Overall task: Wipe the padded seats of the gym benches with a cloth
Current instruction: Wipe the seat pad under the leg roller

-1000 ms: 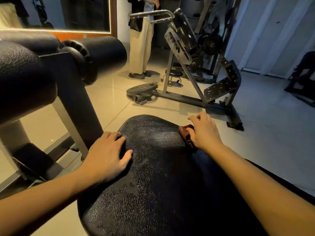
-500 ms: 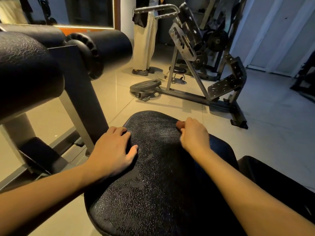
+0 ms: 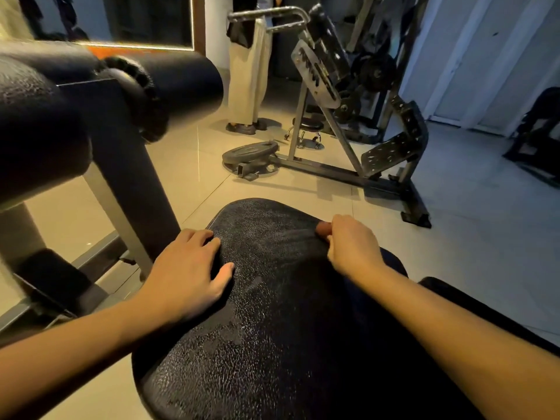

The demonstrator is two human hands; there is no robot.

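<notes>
A black padded seat [image 3: 266, 313] with a cracked, pebbled cover fills the lower middle of the head view. My left hand [image 3: 188, 274] rests flat on the seat's left edge, fingers spread. My right hand [image 3: 351, 247] sits near the seat's far right edge, its fingers curled round a small reddish-brown cloth [image 3: 323, 228]. Only a corner of the cloth shows past my knuckles. Damp streaks mark the seat between my hands.
Black roller pads [image 3: 169, 83] on a steel post [image 3: 133, 189] stand close on the left. A plate-loaded machine [image 3: 348, 122] and a weight plate [image 3: 251, 151] sit on the tiled floor ahead. A person in light trousers [image 3: 248, 80] stands behind. Another dark pad [image 3: 472, 307] lies to the right.
My right hand slid with the cloth from the seat's right edge toward its middle, then stayed near there. My left hand kept its place. The camera shifted slightly.
</notes>
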